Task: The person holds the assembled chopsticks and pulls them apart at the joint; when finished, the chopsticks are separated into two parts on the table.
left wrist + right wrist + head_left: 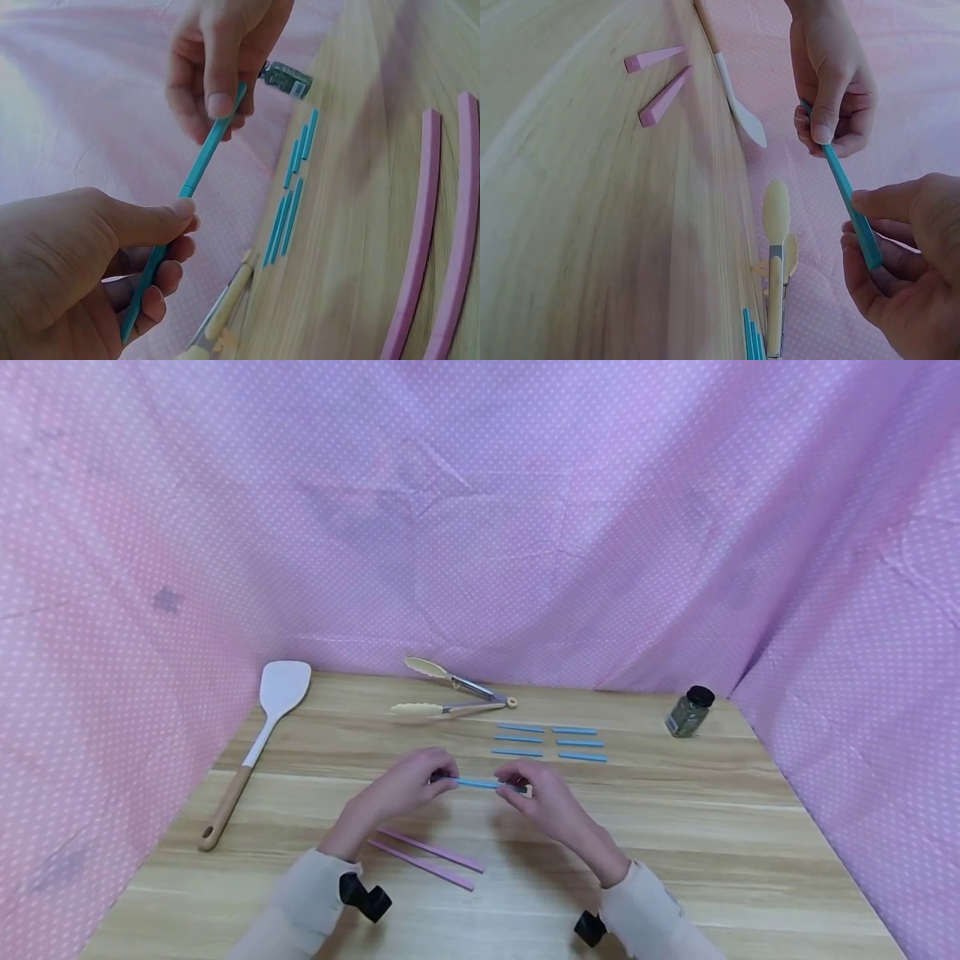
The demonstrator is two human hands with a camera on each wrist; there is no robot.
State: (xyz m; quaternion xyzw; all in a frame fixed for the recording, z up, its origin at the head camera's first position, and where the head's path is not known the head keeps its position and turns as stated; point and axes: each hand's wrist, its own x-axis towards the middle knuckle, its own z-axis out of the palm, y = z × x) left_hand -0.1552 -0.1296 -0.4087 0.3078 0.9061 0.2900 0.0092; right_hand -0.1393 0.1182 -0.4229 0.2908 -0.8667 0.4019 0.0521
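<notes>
A slim blue chopstick (477, 783) is held level above the table between both hands. My left hand (412, 783) pinches one end between thumb and fingers, and my right hand (546, 795) pinches the other. In the left wrist view a thin seam crosses the chopstick (202, 161) near the left thumb. Beyond the hands, several short blue sticks (517, 752) lie in two side-by-side groups. Closer to me, below the left hand, a pair of pink chopsticks (431, 864) rests slantwise on the wood.
Tongs (476, 686) with cream tips lie spread at the back. A white spatula (283, 687) with a wooden handle lies along the left edge. At the back right stands a black-lidded jar (687, 714). Pink dotted cloth (480, 527) encloses the table (712, 827).
</notes>
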